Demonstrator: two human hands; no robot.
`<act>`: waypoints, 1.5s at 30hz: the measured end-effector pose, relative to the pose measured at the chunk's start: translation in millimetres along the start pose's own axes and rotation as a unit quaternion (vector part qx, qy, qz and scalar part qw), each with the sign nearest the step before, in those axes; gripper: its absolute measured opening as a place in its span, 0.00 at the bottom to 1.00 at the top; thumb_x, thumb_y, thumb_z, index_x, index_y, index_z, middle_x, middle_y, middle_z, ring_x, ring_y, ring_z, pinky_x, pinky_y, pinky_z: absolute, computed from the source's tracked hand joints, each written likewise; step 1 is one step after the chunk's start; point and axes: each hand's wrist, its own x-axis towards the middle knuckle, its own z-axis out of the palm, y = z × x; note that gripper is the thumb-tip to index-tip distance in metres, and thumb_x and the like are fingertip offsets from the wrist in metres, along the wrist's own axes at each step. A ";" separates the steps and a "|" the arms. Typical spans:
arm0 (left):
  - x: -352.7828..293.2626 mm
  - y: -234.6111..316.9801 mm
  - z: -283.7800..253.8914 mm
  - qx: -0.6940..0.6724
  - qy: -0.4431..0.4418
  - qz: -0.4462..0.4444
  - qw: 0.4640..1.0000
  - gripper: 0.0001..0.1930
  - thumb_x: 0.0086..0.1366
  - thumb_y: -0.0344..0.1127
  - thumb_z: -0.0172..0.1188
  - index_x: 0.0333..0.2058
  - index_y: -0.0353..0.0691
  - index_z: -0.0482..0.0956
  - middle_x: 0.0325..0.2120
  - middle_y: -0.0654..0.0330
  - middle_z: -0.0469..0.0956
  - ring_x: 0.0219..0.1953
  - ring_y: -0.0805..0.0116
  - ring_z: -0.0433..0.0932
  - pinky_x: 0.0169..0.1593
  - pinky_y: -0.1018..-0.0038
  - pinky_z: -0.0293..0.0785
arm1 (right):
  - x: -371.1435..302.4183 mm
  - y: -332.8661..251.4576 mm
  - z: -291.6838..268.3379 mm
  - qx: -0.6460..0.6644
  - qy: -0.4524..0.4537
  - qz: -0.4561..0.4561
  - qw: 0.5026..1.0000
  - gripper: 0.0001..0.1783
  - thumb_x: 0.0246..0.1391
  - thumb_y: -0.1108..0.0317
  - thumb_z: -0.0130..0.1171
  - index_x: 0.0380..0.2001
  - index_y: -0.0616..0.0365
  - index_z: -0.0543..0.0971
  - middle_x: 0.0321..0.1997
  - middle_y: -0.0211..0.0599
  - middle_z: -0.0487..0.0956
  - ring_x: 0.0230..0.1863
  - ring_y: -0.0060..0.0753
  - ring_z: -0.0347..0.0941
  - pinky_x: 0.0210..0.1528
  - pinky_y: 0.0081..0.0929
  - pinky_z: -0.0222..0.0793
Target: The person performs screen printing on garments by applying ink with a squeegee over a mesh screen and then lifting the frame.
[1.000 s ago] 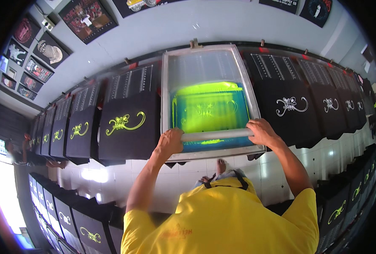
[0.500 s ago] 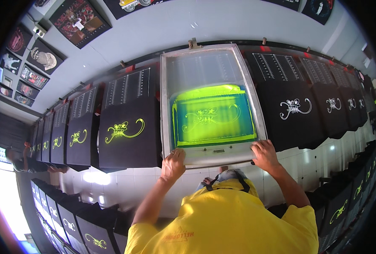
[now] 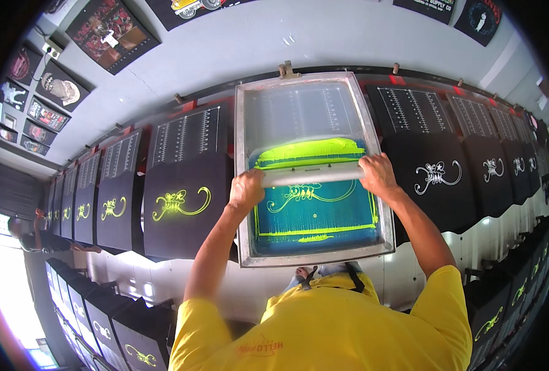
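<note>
Squeegee (image 3: 314, 175), grasped by left hand (image 3: 246, 190) and right hand (image 3: 378, 175), across screen (image 3: 324, 213). Left-side cloths (image 3: 188, 235): yellow prints (image 3: 179, 204), apparently done. Right-side cloths (image 3: 432, 204): white prints (image 3: 436, 176), seemingly left.

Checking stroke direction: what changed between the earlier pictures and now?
Squeegee moved forward, from the near end of the screen frame to about its middle. Green ink now mostly lies beyond it; teal mesh shows nearer. Unchanged: left hand and right hand grip the squeegee's ends; neighbouring black garments.

Left fingers (image 3: 253, 182) and right fingers (image 3: 370, 168) around a pale squeegee (image 3: 314, 175) across a framed screen (image 3: 316, 257)
</note>
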 end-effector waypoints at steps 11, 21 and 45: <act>-49.7 40.0 -41.6 -0.028 -0.027 -0.044 0.998 0.16 0.46 0.23 0.59 0.37 0.39 0.80 0.37 0.51 0.82 0.39 0.50 0.81 0.42 0.59 0.79 | -43.7 -30.4 -38.9 0.028 -0.013 -0.005 1.000 0.16 0.36 0.72 0.64 0.34 0.56 0.78 0.37 0.36 0.79 0.40 0.40 0.76 0.46 0.42 0.65; -176.5 104.8 -40.9 -0.040 -0.020 -0.028 0.999 0.20 0.39 0.18 0.58 0.37 0.36 0.79 0.41 0.55 0.81 0.47 0.56 0.81 0.48 0.67 0.80 | -174.9 -93.8 -42.1 0.065 -0.004 0.015 0.998 0.18 0.32 0.76 0.60 0.33 0.56 0.75 0.42 0.33 0.79 0.42 0.37 0.75 0.43 0.39 0.63; 33.4 -0.4 -33.4 0.024 -0.098 -0.038 0.994 0.08 0.49 0.28 0.56 0.31 0.40 0.79 0.27 0.48 0.81 0.33 0.46 0.81 0.39 0.57 0.78 | 30.4 18.7 -17.5 0.027 -0.022 -0.008 0.999 0.10 0.37 0.69 0.65 0.26 0.59 0.78 0.26 0.44 0.80 0.33 0.50 0.79 0.41 0.45 0.72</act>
